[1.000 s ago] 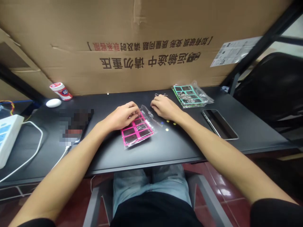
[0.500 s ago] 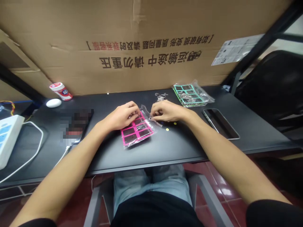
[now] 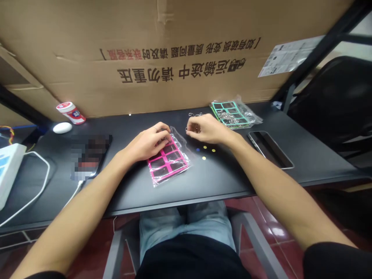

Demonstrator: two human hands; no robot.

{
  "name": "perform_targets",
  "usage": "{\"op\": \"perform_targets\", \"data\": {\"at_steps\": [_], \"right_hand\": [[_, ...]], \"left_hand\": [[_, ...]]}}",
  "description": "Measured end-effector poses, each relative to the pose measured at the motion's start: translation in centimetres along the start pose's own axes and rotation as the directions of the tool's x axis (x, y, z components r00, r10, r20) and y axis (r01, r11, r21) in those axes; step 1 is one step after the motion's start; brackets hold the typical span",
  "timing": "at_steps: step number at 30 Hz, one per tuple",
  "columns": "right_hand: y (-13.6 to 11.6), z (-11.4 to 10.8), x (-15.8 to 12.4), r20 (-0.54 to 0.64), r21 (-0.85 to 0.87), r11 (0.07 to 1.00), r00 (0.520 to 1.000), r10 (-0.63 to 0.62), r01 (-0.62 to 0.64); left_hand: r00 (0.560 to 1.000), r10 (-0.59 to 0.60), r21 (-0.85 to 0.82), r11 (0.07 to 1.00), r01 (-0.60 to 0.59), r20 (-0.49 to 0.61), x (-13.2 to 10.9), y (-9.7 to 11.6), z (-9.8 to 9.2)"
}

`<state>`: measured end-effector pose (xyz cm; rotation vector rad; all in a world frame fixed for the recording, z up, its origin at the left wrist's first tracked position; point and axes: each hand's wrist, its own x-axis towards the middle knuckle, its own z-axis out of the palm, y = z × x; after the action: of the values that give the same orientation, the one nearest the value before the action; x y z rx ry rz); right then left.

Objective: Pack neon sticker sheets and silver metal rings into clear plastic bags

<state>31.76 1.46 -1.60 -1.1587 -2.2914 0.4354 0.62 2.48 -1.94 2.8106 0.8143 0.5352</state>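
Desk (image 3: 232, 174), bag (image 3: 170, 162) with pink card, both hands busy!
Bag lies mid-desk, long axis near-to-far, mouth pointing at the box (image 3: 180, 46); left hand (image 3: 147, 143) clamps its far end, right hand (image 3: 205, 130) pinches shut just beside the mouth.

A large cardboard sheet (image 3: 186, 50) stands along the black desk's (image 3: 221, 182) far edge, a dark chair (image 3: 334, 100) at its right, above red floor tiles (image 3: 273, 228).

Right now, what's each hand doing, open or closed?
Left hand: curled shut on the pink card packet.
Right hand: pinched shut on a small metal ring.
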Motion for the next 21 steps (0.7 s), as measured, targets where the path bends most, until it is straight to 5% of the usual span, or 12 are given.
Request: {"op": "perform_targets", "data": {"at_steps": [3,5,9,11,16,21], "right_hand": [[-1.3,0.2,0.1,-0.210,0.194,0.980,0.974,0.083,-0.042],[-2.5,0.7,0.1,-0.220,0.284,0.957,0.968,0.122,-0.056],[-4.1,1.5,0.2,0.083,0.374,0.926,0.996,0.028,-0.057],[-3.6,1.4,0.2,0.136,0.407,0.913,0.990,-0.025,-0.033],[0.3,0.6,0.4,-0.211,0.044,0.994,0.971,0.110,-0.103],[2.3,1.8,0.4,-0.021,-0.246,0.966,0.997,0.071,-0.074]], "left_hand": [[1.000,-0.010,0.042,0.999,0.012,-0.029,0.0,0.4,-0.1],[0.999,-0.017,0.061,0.998,0.019,-0.043,0.0,0.7,-0.3],[0.996,-0.026,0.074,0.997,0.033,-0.085,0.1,1.3,-0.5],[0.993,-0.038,0.073,0.996,0.046,-0.112,0.1,1.4,-0.6],[0.991,-0.002,0.041,0.999,0.008,-0.136,0.2,1.5,-0.6],[0.997,-0.072,0.064,0.995,0.070,0.022,0.2,1.4,-0.4]]}}
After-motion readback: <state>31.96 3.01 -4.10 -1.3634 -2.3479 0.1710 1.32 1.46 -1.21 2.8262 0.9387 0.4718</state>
